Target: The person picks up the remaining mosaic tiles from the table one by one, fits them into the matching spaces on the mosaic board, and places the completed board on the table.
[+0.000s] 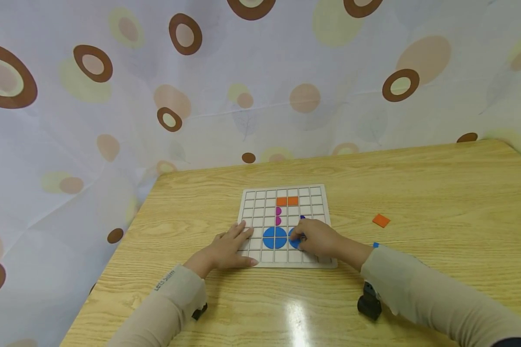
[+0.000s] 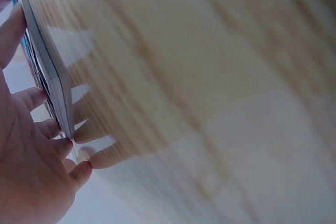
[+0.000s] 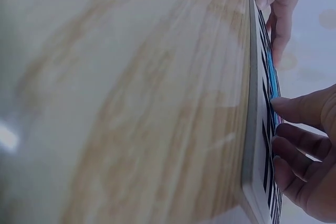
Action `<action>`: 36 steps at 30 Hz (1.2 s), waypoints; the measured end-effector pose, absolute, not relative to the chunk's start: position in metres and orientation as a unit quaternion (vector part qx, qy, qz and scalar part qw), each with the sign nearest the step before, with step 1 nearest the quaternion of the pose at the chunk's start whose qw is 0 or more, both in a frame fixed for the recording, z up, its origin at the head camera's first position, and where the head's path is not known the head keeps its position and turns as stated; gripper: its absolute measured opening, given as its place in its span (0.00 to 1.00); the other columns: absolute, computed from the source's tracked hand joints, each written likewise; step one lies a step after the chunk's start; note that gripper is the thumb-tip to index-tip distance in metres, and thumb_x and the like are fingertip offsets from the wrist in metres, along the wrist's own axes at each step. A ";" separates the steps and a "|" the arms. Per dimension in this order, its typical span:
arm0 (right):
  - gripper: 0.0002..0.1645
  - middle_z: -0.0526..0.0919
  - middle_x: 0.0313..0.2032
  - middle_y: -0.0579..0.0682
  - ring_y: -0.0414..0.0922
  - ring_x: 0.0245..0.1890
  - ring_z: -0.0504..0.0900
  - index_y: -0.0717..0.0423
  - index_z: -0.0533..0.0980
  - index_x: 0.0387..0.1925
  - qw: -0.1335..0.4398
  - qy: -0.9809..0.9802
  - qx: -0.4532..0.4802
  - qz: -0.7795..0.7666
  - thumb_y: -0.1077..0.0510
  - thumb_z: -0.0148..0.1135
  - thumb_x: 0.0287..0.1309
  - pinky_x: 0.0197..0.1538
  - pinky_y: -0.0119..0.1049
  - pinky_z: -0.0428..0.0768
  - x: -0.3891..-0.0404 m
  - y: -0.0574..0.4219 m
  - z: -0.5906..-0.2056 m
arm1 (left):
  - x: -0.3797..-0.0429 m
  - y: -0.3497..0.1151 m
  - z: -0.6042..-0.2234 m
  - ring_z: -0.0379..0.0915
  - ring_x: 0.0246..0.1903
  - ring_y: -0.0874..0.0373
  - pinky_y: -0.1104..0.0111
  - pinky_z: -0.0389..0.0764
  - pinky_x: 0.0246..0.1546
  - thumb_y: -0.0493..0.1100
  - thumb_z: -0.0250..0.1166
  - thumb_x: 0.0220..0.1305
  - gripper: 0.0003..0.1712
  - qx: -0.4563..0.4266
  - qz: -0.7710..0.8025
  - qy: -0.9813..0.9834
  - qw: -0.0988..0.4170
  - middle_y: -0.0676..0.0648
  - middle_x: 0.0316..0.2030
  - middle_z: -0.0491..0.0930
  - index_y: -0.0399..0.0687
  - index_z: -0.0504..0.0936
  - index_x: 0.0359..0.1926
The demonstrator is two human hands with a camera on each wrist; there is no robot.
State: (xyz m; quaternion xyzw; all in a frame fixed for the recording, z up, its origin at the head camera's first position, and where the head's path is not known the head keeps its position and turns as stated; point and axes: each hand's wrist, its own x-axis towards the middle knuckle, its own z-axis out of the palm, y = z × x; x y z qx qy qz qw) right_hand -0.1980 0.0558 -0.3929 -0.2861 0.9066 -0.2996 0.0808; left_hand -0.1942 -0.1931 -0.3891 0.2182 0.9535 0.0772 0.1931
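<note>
A white grid board (image 1: 260, 259) lies on the table, with blue quarter-circle pieces forming a full circle (image 1: 274, 237) near its front middle. Spread fingers of my left hand (image 1: 230, 246) rest on the board's left edge. Over the board's right part, my right hand (image 1: 319, 237) has its thumb and curled fingers at another blue piece (image 1: 294, 232), which they partly cover. In the right wrist view, the thumb and fingertips of the right hand (image 3: 310, 145) touch the board's surface. Two orange squares (image 1: 287, 201) and two magenta rounded pieces (image 1: 278, 216) sit in cells behind the circle.
A dark blue piece (image 1: 302, 217) shows just behind my right hand. On the wooden table (image 1: 438, 207), to the right of the board, lies a loose orange square (image 1: 381, 220). A blue piece (image 1: 375, 245) peeks out by my right sleeve. A patterned cloth (image 1: 252, 120) hangs behind the table.
</note>
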 end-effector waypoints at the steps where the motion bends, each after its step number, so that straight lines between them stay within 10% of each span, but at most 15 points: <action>1: 0.10 0.74 0.30 0.46 0.42 0.33 0.73 0.60 0.79 0.32 0.082 0.907 -0.283 -0.300 0.68 0.61 0.43 0.39 0.37 0.72 -0.198 0.056 -0.393 | -0.194 -0.193 -0.389 0.29 0.63 0.51 0.50 0.44 0.56 0.66 0.54 0.50 0.47 0.219 0.077 0.954 0.193 0.47 0.66 0.37 0.53 0.47 0.66; 36: 0.10 0.77 0.33 0.48 0.46 0.39 0.74 0.59 0.77 0.31 0.084 0.913 -0.252 -0.311 0.71 0.58 0.43 0.44 0.42 0.70 -0.201 0.051 -0.395 | -0.194 -0.194 -0.390 0.29 0.63 0.51 0.51 0.44 0.56 0.67 0.53 0.50 0.48 0.222 0.077 0.953 0.193 0.47 0.66 0.37 0.53 0.47 0.66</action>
